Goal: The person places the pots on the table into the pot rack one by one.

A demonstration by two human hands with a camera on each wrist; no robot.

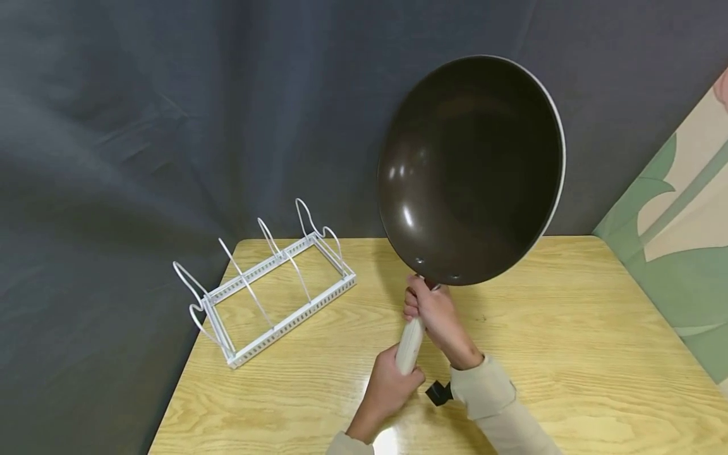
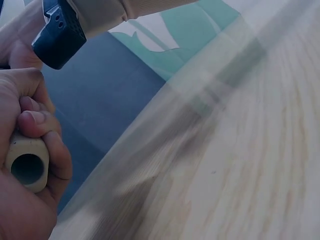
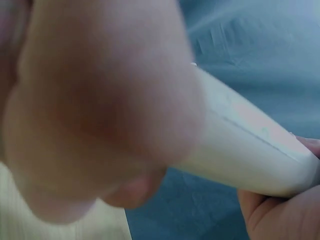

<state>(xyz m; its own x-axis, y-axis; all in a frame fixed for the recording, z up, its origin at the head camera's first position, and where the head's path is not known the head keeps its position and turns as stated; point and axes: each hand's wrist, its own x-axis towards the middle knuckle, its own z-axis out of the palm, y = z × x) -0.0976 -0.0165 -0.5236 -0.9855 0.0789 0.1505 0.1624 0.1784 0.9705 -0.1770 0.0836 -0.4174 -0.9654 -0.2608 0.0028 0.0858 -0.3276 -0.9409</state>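
A large frying pan (image 1: 478,170) with a dark brown inside and a pale rim is held up over the far part of the table, its inside turned toward the head camera. My right hand (image 1: 435,309) grips its cream handle (image 1: 411,344) just below the pan body. Lower down, my left hand (image 1: 389,382) is wrapped round the same handle near its end. The left wrist view shows the hollow handle end (image 2: 29,170) poking out of that fist. In the right wrist view, bare handle runs between both hands.
To the left on the wooden table (image 1: 569,354) stands a white wire rack (image 1: 279,284) with upright loops and dividers. A dark curtain (image 1: 170,126) hangs behind the table and along its left. Patterned fabric (image 1: 682,221) is at the right. A black device (image 1: 439,393) sits by the right wrist.
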